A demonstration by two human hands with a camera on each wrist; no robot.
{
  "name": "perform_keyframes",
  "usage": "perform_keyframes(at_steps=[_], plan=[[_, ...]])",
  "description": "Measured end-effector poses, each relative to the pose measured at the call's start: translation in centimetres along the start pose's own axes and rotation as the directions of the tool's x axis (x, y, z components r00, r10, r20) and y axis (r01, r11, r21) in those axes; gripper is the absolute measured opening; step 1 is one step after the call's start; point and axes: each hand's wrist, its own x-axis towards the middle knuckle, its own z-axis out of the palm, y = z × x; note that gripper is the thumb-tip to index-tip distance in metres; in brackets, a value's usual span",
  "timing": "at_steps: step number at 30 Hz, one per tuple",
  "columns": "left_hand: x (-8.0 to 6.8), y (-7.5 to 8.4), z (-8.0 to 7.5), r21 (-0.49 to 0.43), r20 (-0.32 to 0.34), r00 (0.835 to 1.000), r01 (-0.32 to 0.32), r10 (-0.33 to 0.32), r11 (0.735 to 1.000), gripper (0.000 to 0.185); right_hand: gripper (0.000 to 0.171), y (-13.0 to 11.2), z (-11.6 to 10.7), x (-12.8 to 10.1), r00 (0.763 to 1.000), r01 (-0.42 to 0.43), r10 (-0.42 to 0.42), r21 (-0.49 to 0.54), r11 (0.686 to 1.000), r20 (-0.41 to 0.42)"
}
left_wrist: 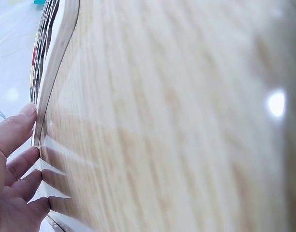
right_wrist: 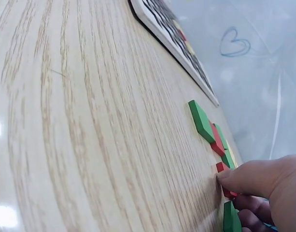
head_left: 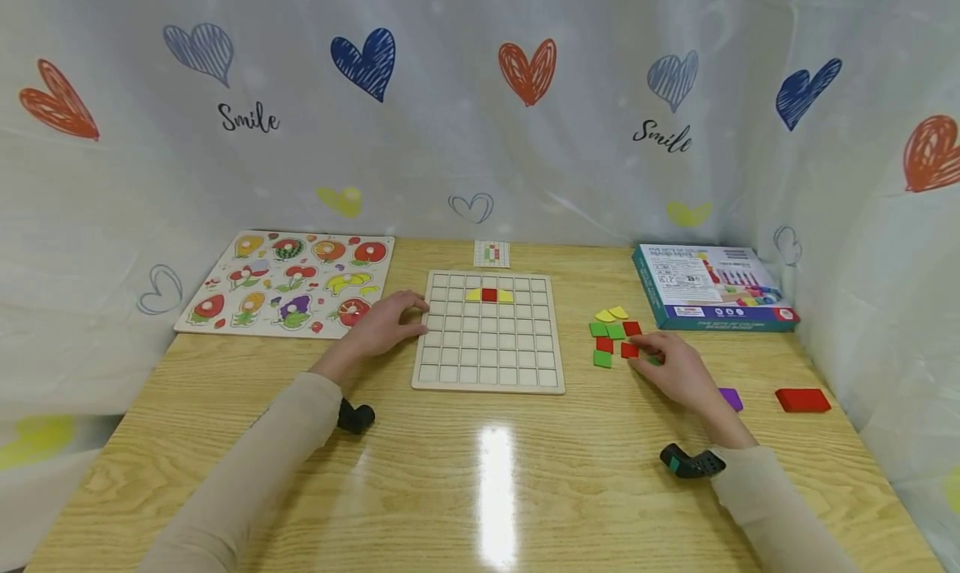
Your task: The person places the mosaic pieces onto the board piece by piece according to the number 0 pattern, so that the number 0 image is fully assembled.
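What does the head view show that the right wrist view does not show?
Only the head view shows the left hand resting on the grid board's left edge, the fruit puzzle, the teal box, a purple piece and a red block. Only the right wrist view shows close up a fingertip touching a red tile. Both show the right hand, the grid board, the loose green and red tiles and the wooden table.

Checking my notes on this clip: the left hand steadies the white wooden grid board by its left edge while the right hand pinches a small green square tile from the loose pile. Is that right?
Not quite. The tile under the right hand is a small red square tile, not green, as the head view and right wrist view show. The rest stands: the left hand rests against the left edge of the white wooden grid board.
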Motion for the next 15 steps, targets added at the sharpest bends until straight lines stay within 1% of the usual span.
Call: perform_keyframes(at_steps=[9,15], plan=[[0.01,0.08,-0.03,0.005,0.0,1.0,0.01,-0.01,1.0,0.035,0.031,0.1,0.3,0.07,0.999,0.034,-0.034,-0.02,0.999,-0.038],[0.0,0.04,-0.01,0.006,-0.002,1.0,0.01,-0.01,1.0,0.036,0.03,0.01,0.36,0.02,0.998,0.033,-0.033,-0.019,0.999,-0.052]])
